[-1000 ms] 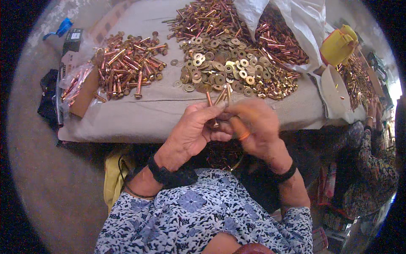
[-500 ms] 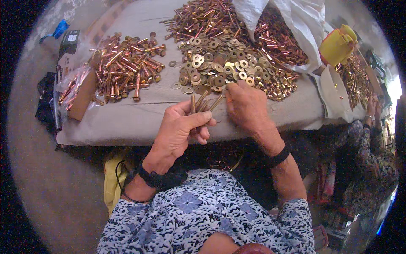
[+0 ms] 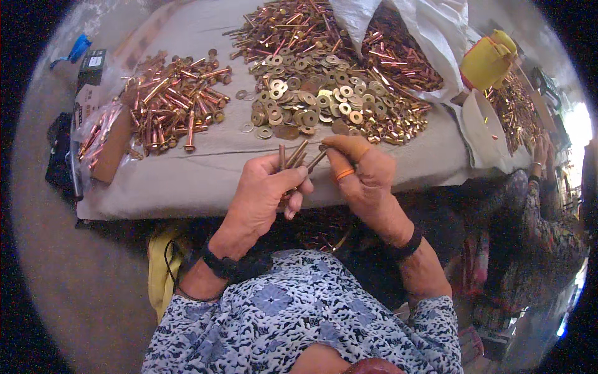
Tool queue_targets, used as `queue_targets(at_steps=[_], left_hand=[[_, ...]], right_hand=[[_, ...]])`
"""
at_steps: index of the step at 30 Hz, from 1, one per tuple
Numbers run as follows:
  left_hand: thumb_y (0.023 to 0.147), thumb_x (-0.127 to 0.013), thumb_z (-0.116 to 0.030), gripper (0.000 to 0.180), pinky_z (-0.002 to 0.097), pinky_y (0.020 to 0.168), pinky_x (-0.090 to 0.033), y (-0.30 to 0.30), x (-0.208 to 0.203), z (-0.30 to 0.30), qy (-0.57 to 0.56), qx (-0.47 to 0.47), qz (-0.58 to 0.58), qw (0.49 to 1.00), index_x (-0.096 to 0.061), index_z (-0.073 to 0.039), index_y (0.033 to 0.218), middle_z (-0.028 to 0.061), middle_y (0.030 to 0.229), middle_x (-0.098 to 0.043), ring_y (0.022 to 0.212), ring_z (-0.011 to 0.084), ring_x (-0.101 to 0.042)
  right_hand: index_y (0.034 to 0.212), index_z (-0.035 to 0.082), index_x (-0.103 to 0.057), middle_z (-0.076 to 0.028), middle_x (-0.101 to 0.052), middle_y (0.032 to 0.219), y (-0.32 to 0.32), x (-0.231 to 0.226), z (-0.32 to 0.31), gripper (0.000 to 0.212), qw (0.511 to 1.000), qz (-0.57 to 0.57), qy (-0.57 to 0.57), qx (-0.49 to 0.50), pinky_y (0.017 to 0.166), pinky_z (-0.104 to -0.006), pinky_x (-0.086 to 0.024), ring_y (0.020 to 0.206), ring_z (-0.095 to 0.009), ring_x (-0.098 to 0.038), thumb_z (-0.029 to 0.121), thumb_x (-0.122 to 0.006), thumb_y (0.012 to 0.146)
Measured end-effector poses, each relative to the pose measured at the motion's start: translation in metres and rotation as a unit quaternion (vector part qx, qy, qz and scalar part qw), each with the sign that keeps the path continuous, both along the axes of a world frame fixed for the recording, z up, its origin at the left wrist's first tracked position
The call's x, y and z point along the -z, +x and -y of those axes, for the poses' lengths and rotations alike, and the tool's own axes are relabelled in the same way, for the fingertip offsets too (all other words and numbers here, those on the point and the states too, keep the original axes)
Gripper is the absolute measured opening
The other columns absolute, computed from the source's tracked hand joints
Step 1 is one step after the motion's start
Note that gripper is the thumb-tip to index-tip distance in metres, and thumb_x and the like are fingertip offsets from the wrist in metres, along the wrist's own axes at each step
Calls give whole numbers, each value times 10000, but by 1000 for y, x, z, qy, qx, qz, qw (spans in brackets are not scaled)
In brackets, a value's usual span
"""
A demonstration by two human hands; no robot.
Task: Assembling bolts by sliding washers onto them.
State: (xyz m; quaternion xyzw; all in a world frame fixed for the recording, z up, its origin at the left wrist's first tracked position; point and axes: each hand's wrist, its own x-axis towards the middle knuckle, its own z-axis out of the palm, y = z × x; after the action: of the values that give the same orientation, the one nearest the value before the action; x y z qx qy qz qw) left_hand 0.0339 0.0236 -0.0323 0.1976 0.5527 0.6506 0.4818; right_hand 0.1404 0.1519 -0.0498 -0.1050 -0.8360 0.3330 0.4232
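My left hand (image 3: 254, 194) is closed around several brass-coloured bolts (image 3: 296, 154), their shanks fanning up from between thumb and fingers. My right hand (image 3: 369, 177), with orange covers on its thumb and a finger, pinches at the tip of the rightmost bolt. A small piece shows at that tip, too small to name for certain. Just beyond the hands lies a heap of flat washers (image 3: 309, 116), and a pile of small nuts (image 3: 398, 126) adjoins it on the right. Assembled-looking bolts (image 3: 190, 129) are heaped to the left.
More bolts (image 3: 293, 28) form a large pile at the back, beside a white sack (image 3: 450, 28) spilling others. A yellow container (image 3: 489, 61) and a white scoop-like tub (image 3: 483, 128) stand at right. Cardboard and plastic bags (image 3: 112, 146) sit at left. Another person's hand (image 3: 541, 153) is far right.
My right hand has come back from the edge of the washers and nuts to the tip of a bolt in my left hand. The left hand keeps its grip on the bolts.
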Motion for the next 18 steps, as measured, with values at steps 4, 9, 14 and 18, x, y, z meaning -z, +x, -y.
queue_targets(at_steps=[4,9,14,18], left_hand=[[810,-552,-102,106,209,327,-351,1,-1,0,1,2,65,998,-544,3,822,69,656,-566,418,91,-478],[806,-553,-103,129,223,361,-378,-4,4,-1,50,16,177,983,-543,9,870,79,703,-573,459,93,-494],[812,-543,-80,129,236,434,-417,-2,-7,-4,32,-19,167,985,-541,-2,915,91,755,-592,531,94,-517],[817,-537,-59,133,236,459,-431,-8,-15,-6,49,24,184,981,-539,-14,943,89,777,-596,549,95,-517]], right_hand=[[943,67,-575,-106,-578,718,0,0,-5,197,992,-9,128,4,520,-355,-450,613,-280,-569,85,-592,747],[977,60,-564,-106,-579,717,8,-10,-1,254,983,48,146,-104,550,-365,-457,635,-292,-568,88,-599,726],[926,46,-598,-153,-599,761,1,-14,-35,214,993,-35,64,95,595,-351,-469,674,-285,-588,99,-614,719],[891,21,-617,-172,-603,740,3,-32,-84,186,978,12,25,207,615,-364,-459,670,-288,-592,139,-589,751]])
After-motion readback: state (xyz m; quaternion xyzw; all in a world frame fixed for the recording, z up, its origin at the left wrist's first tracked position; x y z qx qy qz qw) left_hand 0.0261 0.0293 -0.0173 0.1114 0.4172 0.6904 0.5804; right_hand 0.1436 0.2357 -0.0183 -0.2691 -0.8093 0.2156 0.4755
